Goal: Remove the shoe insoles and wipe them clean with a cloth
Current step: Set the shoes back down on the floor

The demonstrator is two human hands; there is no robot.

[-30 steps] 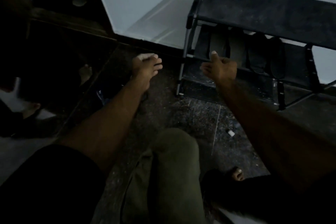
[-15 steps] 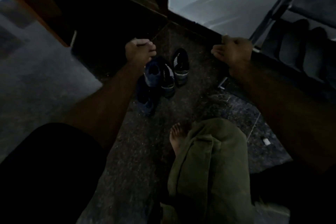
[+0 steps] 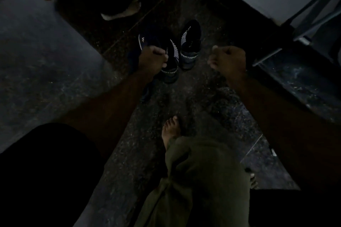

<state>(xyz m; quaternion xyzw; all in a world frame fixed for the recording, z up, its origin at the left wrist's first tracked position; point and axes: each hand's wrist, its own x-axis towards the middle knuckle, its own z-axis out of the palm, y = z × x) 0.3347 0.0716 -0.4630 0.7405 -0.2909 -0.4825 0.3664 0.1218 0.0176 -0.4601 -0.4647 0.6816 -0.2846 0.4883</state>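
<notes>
My left grip point(image 3: 154, 59) hangs with its fingers curled together, low over the near dark shoe point(image 3: 168, 61); in this dim light I cannot tell whether it touches or holds anything. The second shoe point(image 3: 190, 46) stands on the floor point(image 3: 129, 153) just beyond and right of that grip. My right grip point(image 3: 227, 60) is a closed fist holding nothing, apart from both shoes. I cannot see the insoles.
</notes>
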